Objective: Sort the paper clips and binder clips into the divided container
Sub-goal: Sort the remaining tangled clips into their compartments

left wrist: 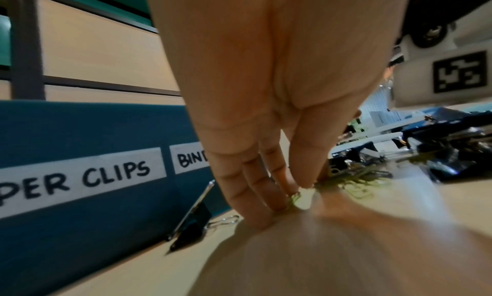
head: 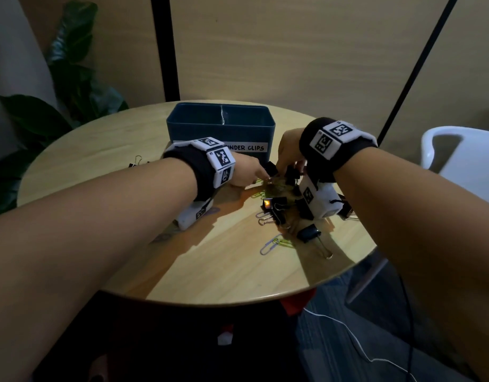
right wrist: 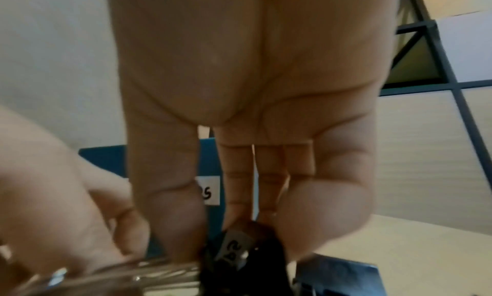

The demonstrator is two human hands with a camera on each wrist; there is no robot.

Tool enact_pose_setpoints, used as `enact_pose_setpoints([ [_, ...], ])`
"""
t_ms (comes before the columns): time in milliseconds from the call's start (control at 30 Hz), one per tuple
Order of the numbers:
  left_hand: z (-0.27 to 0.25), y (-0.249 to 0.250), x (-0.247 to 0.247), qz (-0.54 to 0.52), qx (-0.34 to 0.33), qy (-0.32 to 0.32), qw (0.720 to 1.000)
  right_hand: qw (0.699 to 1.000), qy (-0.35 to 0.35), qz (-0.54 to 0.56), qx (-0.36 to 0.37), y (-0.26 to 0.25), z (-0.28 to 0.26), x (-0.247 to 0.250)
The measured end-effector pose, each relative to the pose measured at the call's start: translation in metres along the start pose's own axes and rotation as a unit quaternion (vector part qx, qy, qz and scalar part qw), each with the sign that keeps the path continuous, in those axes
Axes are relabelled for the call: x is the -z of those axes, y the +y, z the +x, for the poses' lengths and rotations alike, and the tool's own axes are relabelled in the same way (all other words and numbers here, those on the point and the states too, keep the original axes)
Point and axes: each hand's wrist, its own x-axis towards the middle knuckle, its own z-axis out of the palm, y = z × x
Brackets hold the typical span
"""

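Together, both hands work a clip pile just in front of the blue box (head: 220,125).
Left hand (left wrist: 266,115) pinches a green paper clip (left wrist: 295,198) on the worktop (head: 210,266); right hand (right wrist: 255,115) grips a black binder clip (right wrist: 239,252), nearer its labelled right compartment.

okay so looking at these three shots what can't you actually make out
- Container contents: in the head view its front wall hides the floor of both sections.
- Paper-clip label: in the left wrist view cut by the edge; in the head view the left wrist covers it.
- Right hand grip: in the right wrist view blur smears the black clip at its fingertips.
- Left hand fingertips: the green clips there are too blurred to count.
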Motion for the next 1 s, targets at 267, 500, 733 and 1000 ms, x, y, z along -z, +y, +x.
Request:
enact_pose_setpoints([
  [267,-0.007,-0.006,0.004,-0.143,0.001,0.062,0.988,0.999,0.028,-0.018,-0.017,0.000,0.008,0.001],
  [500,-0.006,0.022,0.000,-0.032,-0.032,0.000,0.999,0.987,-0.106,-0.120,-0.032,0.002,-0.005,0.003],
  [733,-0.030,-0.013,-0.007,-0.075,0.004,-0.033,0.997,0.994,-0.096,-0.052,0.025,-0.012,-0.007,-0.016],
  [1000,-0.037,-0.003,-0.005,-0.077,0.021,0.032,0.996,0.983,-0.168,-0.072,0.027,-0.028,-0.028,-0.015],
])
